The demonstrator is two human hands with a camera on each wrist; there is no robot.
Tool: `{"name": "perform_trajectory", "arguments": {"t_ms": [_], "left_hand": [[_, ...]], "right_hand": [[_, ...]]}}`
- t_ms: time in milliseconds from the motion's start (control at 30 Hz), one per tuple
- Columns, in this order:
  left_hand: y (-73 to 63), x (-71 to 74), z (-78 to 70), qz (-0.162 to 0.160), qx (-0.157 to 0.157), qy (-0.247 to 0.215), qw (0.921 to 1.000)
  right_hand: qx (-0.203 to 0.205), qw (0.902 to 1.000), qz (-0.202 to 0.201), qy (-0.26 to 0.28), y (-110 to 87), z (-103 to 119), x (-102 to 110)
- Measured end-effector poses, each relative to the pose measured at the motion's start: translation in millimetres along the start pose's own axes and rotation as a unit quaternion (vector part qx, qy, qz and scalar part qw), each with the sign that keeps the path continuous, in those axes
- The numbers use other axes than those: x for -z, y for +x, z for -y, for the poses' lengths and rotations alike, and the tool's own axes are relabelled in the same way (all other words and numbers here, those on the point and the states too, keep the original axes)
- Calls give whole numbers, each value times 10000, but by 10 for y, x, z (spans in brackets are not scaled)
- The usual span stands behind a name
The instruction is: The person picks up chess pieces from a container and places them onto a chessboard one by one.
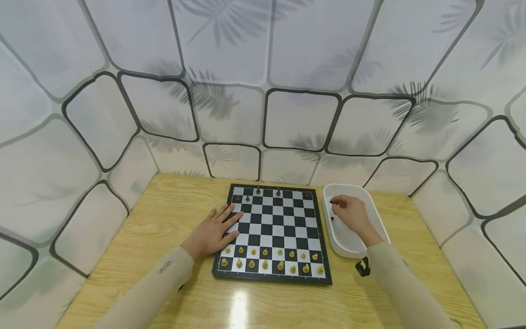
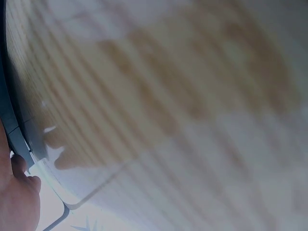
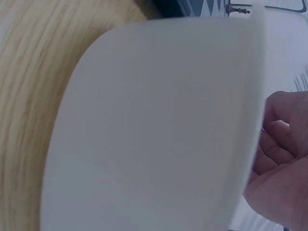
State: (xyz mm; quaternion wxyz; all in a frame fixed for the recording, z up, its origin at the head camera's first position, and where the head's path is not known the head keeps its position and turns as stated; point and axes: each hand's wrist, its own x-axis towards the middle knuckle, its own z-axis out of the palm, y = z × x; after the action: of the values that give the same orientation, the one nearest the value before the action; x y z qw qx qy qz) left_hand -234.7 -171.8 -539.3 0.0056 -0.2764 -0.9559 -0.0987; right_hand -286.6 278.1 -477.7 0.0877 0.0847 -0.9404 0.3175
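A black-and-white chessboard (image 1: 272, 279) lies on the wooden table. My left hand (image 1: 210, 234) rests on its left side, fingers straight and spread over the squares; part of that hand (image 2: 21, 197) shows at the left edge of the left wrist view. Over the white plastic bin (image 1: 380, 219), to the right of the board, my right hand (image 1: 351, 212) pinches a small dark red chess piece (image 1: 332, 201) between thumb and fingertips. The curled fingers also show in the right wrist view, behind the bin's wall (image 3: 154, 125), with the piece hidden there.
Gold chess pieces (image 1: 265, 264) stand in two rows along the board's near side. Several dark red pieces (image 1: 278, 192) are on the far rows. A small dark piece (image 1: 332, 218) lies inside the bin. Patterned walls (image 1: 304, 119) enclose the table (image 1: 172, 201) at the back and sides.
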Motion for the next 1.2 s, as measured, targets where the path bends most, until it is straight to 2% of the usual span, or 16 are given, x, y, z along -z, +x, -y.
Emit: {"name": "perform_trajectory", "arguments": {"t_ms": [500,900,1200], "left_hand": [[-1,21,-11,22,-6,-27,10000],[-3,12,0,-6,-12,-15,10000],[7,4,0,43,2,6,10000]], "right_hand": [[81,9996,24,258,207,413,-170],[331,9975,230,584,341,789,-440],[500,9974,420,307,416,1022,-615]]}}
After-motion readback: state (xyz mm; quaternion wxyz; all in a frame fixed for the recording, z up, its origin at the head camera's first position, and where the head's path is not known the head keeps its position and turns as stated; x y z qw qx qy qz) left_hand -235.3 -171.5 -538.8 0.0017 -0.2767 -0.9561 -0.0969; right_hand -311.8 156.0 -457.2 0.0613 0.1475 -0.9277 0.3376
